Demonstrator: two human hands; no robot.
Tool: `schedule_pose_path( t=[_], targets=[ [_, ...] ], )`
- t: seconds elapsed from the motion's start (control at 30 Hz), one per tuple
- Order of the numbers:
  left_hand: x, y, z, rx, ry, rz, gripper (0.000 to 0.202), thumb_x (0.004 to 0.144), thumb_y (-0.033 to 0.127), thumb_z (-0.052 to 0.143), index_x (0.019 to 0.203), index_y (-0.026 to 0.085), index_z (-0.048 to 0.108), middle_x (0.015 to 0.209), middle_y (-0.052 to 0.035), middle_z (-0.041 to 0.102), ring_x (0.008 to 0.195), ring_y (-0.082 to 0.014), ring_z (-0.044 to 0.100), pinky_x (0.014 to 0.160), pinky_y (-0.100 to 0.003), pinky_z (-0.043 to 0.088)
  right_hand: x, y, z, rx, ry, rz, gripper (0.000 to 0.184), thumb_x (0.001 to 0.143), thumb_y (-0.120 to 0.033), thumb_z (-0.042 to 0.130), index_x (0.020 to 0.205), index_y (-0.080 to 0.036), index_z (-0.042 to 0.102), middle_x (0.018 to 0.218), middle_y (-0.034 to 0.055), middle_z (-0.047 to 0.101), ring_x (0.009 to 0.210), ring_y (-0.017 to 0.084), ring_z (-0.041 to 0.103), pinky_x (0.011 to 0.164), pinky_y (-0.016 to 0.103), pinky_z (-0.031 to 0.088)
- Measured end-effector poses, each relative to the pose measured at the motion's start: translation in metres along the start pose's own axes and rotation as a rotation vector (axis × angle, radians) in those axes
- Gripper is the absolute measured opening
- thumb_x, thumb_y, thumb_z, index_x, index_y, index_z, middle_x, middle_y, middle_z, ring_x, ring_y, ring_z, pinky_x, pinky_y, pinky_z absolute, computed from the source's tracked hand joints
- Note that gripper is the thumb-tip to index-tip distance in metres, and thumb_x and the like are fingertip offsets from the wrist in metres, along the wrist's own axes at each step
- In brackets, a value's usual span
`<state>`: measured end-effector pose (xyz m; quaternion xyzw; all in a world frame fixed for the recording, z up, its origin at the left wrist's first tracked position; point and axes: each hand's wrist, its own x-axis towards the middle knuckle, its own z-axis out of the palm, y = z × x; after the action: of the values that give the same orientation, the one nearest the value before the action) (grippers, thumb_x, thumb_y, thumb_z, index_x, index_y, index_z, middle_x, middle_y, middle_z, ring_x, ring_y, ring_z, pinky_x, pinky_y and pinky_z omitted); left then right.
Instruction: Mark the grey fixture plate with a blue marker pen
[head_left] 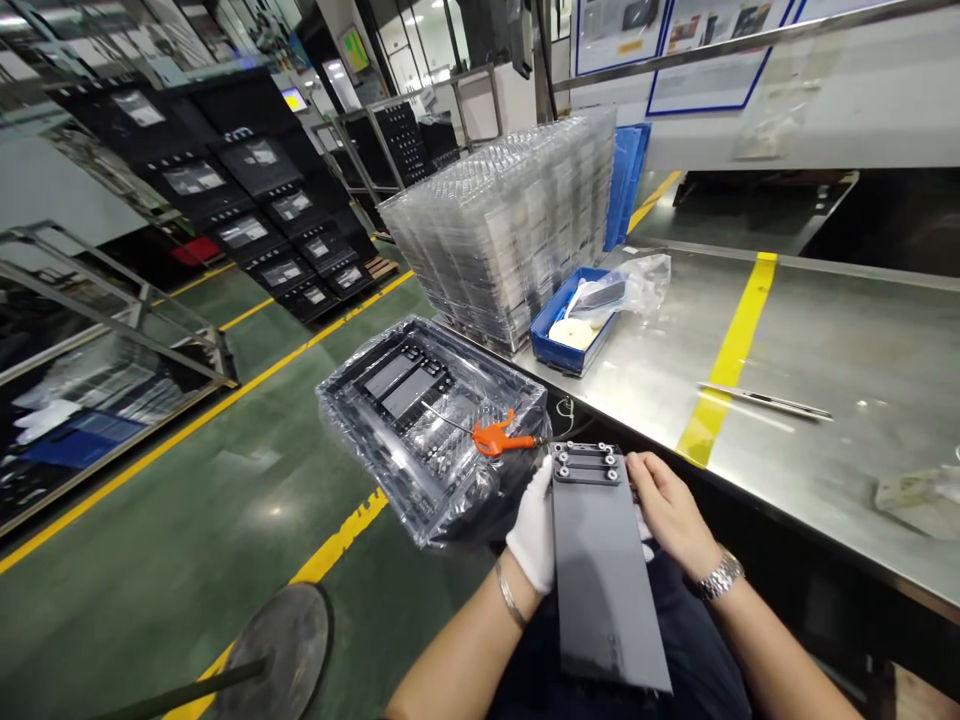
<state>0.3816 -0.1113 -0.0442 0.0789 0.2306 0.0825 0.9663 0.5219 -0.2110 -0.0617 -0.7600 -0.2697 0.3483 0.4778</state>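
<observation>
Head view: looking down on both hands.
Left hand (pixel 532 530): in white glove, closed narrow on the long edge of a dark grey panel (pixel 606 580).
Right hand (pixel 667 510): bare, fingers hold the other edge, just beside the metal bracket (pixel 587 463).
Near: orange air blow gun (pixel 495 437) lies on a plastic-wrapped black tray (pixel 420 420).
Far: steel table (pixel 840 400), blue box (pixel 562 345), stacked clear trays (pixel 495 240).

Left hand (pixel 532 528), right hand (pixel 667 510) grip dark plate (pixel 604 590); orange blow gun (pixel 495 437) beside.
</observation>
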Motion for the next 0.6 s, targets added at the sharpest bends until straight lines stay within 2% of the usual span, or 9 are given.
schedule_pose_path(
  t=[0.03, 0.1, 0.17, 0.27, 0.33, 0.47, 0.6],
  targets=[
    [-0.001, 0.003, 0.001, -0.019, -0.012, -0.003, 0.064, 0.086, 0.066, 0.047, 0.118, 0.013, 0.065, 0.104, -0.0153, 0.07, 0.104, -0.0336, 0.063, 0.099, -0.049, 0.044, -0.003, 0.0, -0.003, -0.037, -0.017, 0.017, 0.047, 0.094, -0.065, 0.038, 0.108, -0.024, 0.056, 0.089, 0.0017, 0.059, 0.082, 0.018, 0.055, 0.076, 0.032, 0.044],
    [-0.004, 0.013, 0.004, -0.044, -0.04, 0.014, 0.069, 0.085, 0.068, 0.046, 0.121, 0.011, 0.062, 0.107, -0.0171, 0.068, 0.104, -0.0347, 0.063, 0.098, -0.05, 0.044, -0.012, 0.0, -0.009, -0.041, -0.013, 0.062, 0.054, 0.093, -0.066, 0.036, 0.133, -0.031, 0.044, 0.115, 0.0043, 0.06, 0.102, 0.021, 0.057, 0.093, 0.039, 0.045],
    [-0.006, 0.023, 0.005, -0.048, -0.042, 0.07, 0.068, 0.086, 0.065, 0.047, 0.124, 0.01, 0.06, 0.111, -0.0177, 0.067, 0.105, -0.0347, 0.062, 0.097, -0.049, 0.044, -0.024, -0.001, -0.01, 0.048, -0.063, 0.097, 0.063, 0.091, -0.069, 0.039, 0.141, -0.031, 0.034, 0.134, 0.0065, 0.052, 0.119, 0.023, 0.052, 0.106, 0.044, 0.04],
    [-0.006, 0.026, 0.003, -0.051, 0.001, 0.107, 0.061, 0.085, 0.061, 0.05, 0.116, 0.01, 0.064, 0.11, -0.0174, 0.067, 0.103, -0.034, 0.063, 0.097, -0.048, 0.045, -0.036, -0.007, -0.004, 0.129, -0.304, 0.092, 0.085, 0.082, -0.069, 0.056, 0.148, -0.025, 0.024, 0.148, 0.0114, 0.037, 0.132, 0.025, 0.041, 0.115, 0.046, 0.032],
    [-0.004, 0.019, -0.003, -0.044, 0.022, 0.072, 0.056, 0.085, 0.057, 0.05, 0.11, 0.01, 0.066, 0.107, -0.017, 0.068, 0.103, -0.0334, 0.063, 0.097, -0.046, 0.044, -0.038, -0.012, 0.003, 0.137, -0.388, 0.081, 0.099, 0.077, -0.067, 0.064, 0.151, -0.021, 0.018, 0.153, 0.0133, 0.029, 0.137, 0.026, 0.036, 0.118, 0.046, 0.028],
    [-0.007, -0.006, -0.011, -0.055, 0.012, -0.087, 0.043, 0.087, 0.047, 0.048, 0.103, 0.014, 0.069, 0.099, -0.0143, 0.07, 0.099, -0.031, 0.063, 0.096, -0.043, 0.044, -0.045, -0.014, 0.01, 0.243, -0.284, 0.149, 0.112, 0.07, -0.067, 0.07, 0.152, -0.017, 0.012, 0.153, 0.0153, 0.027, 0.136, 0.028, 0.037, 0.119, 0.047, 0.027],
    [-0.027, -0.024, -0.011, -0.087, 0.008, -0.14, 0.046, 0.088, 0.052, 0.046, 0.092, 0.013, 0.071, 0.089, -0.0124, 0.07, 0.087, -0.0271, 0.064, 0.095, -0.04, 0.044, -0.076, -0.004, 0.01, 0.304, -0.444, 0.246, 0.112, 0.07, -0.063, 0.072, 0.152, -0.018, 0.012, 0.156, 0.0144, 0.023, 0.14, 0.029, 0.031, 0.12, 0.045, 0.023]
  ],
)
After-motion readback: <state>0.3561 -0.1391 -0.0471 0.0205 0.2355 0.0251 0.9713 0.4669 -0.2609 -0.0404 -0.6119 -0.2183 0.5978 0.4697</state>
